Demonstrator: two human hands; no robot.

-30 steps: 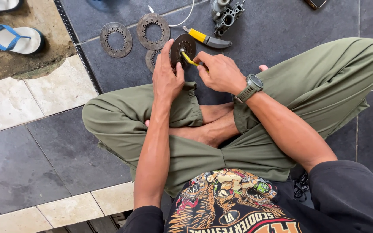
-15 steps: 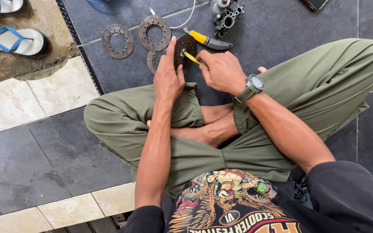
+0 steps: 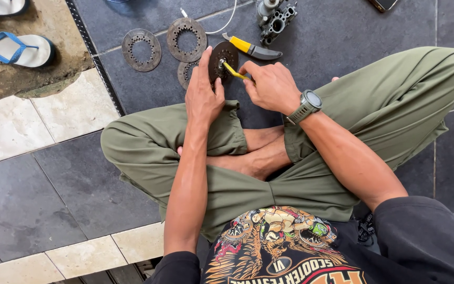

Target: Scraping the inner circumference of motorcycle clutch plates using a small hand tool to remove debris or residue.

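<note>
Dark floor tiles (image 3: 353,31) — round, dark, toothed disc (image 3: 223,57) in left hand (image 3: 204,94).

A: Floor stuff, quick?
B: Two toothed metal rings (image 3: 141,49) (image 3: 186,39) on dark tile, a third ring (image 3: 185,72) partly hidden. Yellow-handled knife (image 3: 251,48) beside a grey metal engine part (image 3: 275,18).
A: Left edge?
B: Blue-strapped sandals (image 3: 14,48), white cable (image 3: 222,23) up top.
</note>
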